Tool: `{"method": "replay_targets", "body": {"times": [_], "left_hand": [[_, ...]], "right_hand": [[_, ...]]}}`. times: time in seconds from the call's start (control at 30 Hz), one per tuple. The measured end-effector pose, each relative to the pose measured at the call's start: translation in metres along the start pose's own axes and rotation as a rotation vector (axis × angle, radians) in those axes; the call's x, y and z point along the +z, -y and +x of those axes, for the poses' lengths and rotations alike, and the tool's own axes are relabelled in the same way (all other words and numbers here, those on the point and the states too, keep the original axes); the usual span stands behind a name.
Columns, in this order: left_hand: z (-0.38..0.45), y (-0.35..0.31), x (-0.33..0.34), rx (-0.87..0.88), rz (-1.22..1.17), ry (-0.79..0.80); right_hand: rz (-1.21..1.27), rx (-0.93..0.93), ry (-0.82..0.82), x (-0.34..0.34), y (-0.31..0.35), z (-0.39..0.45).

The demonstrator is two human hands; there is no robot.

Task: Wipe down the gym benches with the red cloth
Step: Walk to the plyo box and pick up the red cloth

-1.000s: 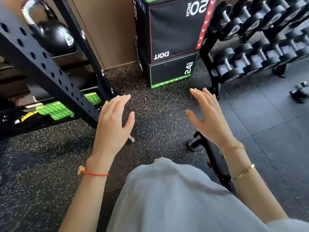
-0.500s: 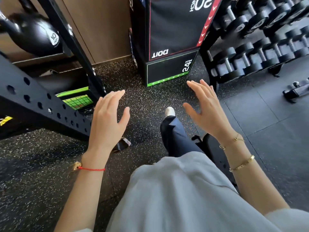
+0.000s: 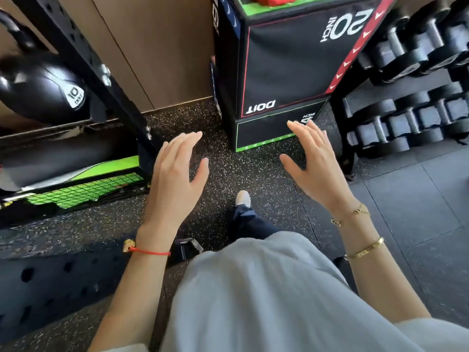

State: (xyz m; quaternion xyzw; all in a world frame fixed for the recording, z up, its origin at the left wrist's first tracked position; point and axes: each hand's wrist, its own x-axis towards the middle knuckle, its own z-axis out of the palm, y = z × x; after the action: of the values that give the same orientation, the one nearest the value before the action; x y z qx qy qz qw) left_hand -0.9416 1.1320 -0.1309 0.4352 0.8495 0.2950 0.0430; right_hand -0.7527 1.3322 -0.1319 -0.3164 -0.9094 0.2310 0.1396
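On the far left a black metal rack (image 3: 83,59) with round holes slants across the view. A black kettlebell (image 3: 43,90) marked 10 sits on its shelf, and a bright green mat (image 3: 86,189) lies low under it. The rack's lower edge comes close to the left hand.

The left hand (image 3: 175,179) hangs in the air over the speckled black floor (image 3: 228,168). Its fingers are straight and spread a little, and it holds nothing. A thin red string bracelet (image 3: 149,251) goes round the wrist.

Between the two hands there is bare floor. A white shoe tip (image 3: 243,198) and a dark trouser leg (image 3: 250,222) stand on it, with a pale grey shirt (image 3: 266,301) below them in the view.

Past that gap stands a tall black jump box (image 3: 286,64) with "20 INCH" on its side and a green stripe along its bottom edge. The red cloth (image 3: 272,0) lies on the box's green top, right at the upper edge of the view, so only a bit shows. It is well apart from both hands.

The right hand (image 3: 317,163) is in the air too, fingers straight and loose, holding nothing. Its fingertips show in front of the box's bottom part. Two gold bracelets (image 3: 360,229) are on that arm.

On the far right, black dumbbells (image 3: 406,123) sit in rows on a rack, near the right hand. Below them the floor turns to smooth dark tiles (image 3: 411,199) with open room.
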Motion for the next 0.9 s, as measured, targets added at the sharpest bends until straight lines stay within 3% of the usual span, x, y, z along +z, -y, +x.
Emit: {"method": "replay_targets", "body": {"times": [0.33,0.9], "left_hand": [[0.201,-0.007,0.017,0.106,0.007,-0.036],[0.419,0.013,0.059,0.140,-0.014,0.083]], "right_hand": [[0.030,0.024,-0.041,-0.026,-0.039,0.194],[0.045,0.094,-0.103,-0.018,-0.084,0.390]]}}
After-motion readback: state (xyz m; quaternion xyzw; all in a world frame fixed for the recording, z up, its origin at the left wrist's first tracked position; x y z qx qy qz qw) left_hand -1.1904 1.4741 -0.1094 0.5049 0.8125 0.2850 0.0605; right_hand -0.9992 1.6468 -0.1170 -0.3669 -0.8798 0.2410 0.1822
